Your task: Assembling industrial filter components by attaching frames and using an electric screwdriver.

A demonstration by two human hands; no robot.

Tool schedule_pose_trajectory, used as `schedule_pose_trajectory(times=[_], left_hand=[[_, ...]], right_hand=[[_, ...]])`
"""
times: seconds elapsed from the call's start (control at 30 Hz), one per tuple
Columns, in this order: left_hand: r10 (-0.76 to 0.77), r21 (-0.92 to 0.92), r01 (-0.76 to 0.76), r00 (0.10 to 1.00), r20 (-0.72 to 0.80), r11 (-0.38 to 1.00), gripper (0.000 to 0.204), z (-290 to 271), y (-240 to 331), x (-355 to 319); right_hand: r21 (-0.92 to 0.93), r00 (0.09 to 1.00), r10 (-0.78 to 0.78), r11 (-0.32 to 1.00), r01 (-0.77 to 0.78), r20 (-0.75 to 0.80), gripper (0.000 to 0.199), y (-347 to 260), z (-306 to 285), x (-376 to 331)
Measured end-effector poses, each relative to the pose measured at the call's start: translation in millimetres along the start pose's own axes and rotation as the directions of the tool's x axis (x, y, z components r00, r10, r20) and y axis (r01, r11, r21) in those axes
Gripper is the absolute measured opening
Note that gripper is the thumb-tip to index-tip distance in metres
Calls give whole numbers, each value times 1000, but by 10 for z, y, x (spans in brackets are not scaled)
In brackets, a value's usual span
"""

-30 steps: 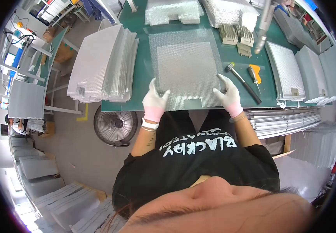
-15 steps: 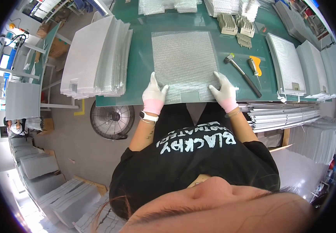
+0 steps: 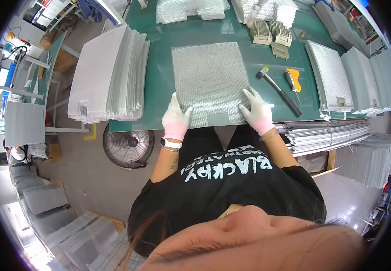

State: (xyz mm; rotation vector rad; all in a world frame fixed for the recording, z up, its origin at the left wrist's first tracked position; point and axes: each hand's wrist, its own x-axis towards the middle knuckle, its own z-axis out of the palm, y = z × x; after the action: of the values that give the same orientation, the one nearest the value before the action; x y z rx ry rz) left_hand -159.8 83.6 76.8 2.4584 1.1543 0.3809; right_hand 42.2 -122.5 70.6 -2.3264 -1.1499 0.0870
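A square sheet of silvery metal mesh point(image 3: 210, 81) lies flat on the green table point(image 3: 159, 86) in front of me. My left hand point(image 3: 176, 116), in a white glove with a pink cuff, presses on the mesh's near left corner. My right hand point(image 3: 256, 109), gloved the same way, rests with spread fingers on the near right corner. Both hands lie flat on the sheet near the table's front edge.
A tall stack of grey sheets point(image 3: 107, 77) sits at the left. A black hammer point(image 3: 279, 90) and an orange-handled tool point(image 3: 293, 80) lie right of the mesh. Framed mesh panels point(image 3: 335, 81) stand at the right, small metal parts point(image 3: 272, 36) at the back. A floor fan point(image 3: 128, 145) stands below the table.
The view has shifted, and both hands have slid slightly along the near edge of the mesh; the sheet stays flat on the table.
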Motion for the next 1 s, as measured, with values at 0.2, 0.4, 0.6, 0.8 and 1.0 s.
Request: schedule_pose_trajectory(times=[0.2, 0.4, 0.6, 0.8, 1.0], left_hand=[[110, 196, -117, 993, 48, 974, 81, -62, -109, 190], [308, 322, -349, 936, 170, 880, 70, 8, -164, 277], [331, 303, -362, 931, 152, 882, 70, 56, -116, 314], [288, 291, -323, 945, 158, 901, 70, -3, -120, 284], [336, 278, -367, 929, 152, 888, 70, 47, -96, 374]], right_hand=[[-124, 970, -23, 991, 55, 244, 47, -18, -400, 297], [-8, 976, -216, 976, 216, -28, 43, 115, -934, 2048], [-169, 908, 267, 928, -333, -322, 76, 442, -1007, 3788], [-244, 898, 385, 869, -430, -212, 86, 521, -773, 4056], [36, 812, 241, 964, -263, -531, 82, 1068, -1152, 4274]])
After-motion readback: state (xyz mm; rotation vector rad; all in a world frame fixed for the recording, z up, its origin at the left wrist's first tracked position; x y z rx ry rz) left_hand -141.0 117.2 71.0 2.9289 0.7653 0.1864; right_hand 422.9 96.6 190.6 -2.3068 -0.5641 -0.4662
